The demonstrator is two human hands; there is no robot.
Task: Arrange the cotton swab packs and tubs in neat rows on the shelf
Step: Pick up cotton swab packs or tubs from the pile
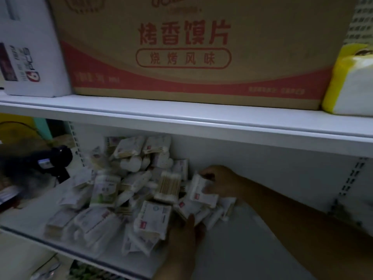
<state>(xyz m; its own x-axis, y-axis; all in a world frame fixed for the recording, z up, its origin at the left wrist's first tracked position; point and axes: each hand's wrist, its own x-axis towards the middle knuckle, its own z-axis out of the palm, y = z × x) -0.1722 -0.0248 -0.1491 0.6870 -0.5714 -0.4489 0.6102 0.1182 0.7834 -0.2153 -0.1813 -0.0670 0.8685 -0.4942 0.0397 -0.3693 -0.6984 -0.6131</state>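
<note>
A loose heap of cotton swab packs lies jumbled on the white lower shelf, with a clear tub of wooden-stick swabs upright in the middle. My right hand reaches in from the right and grips a white swab pack at the heap's right edge, near the back wall. My left hand comes up from below with its fingers straight, resting against a flat pack at the front of the heap.
Above, the upper shelf carries a large cardboard box, a white box at left and a yellow-white tissue bundle at right. A black device sits left of the heap. More packs lie at far right.
</note>
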